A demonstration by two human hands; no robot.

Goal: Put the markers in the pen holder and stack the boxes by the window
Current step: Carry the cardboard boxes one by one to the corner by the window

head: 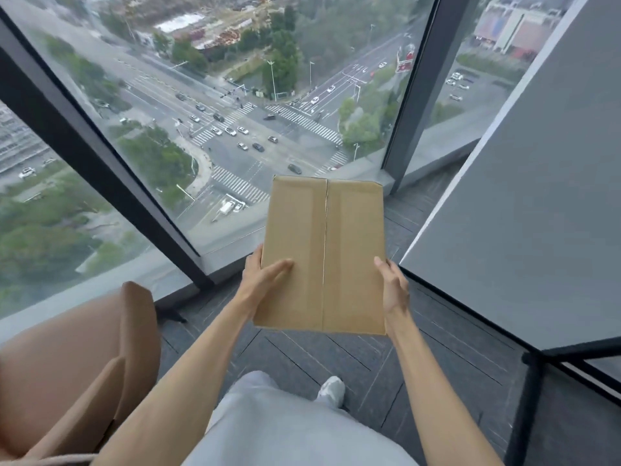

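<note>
A brown cardboard box (322, 253) with a taped centre seam is held in the air above the dark floor, right in front of the big window (235, 112). My left hand (265, 277) grips its left side, thumb lying on the top face. My right hand (393, 284) clasps its right edge. No markers, pen holder or other boxes are in view.
A tan armchair (77, 364) stands at the lower left. A grey table top (524, 230) with a black frame juts in from the right. Dark window posts (413, 95) rise from the dark patterned floor (336, 354) between them. My legs and a white shoe (331, 390) are below.
</note>
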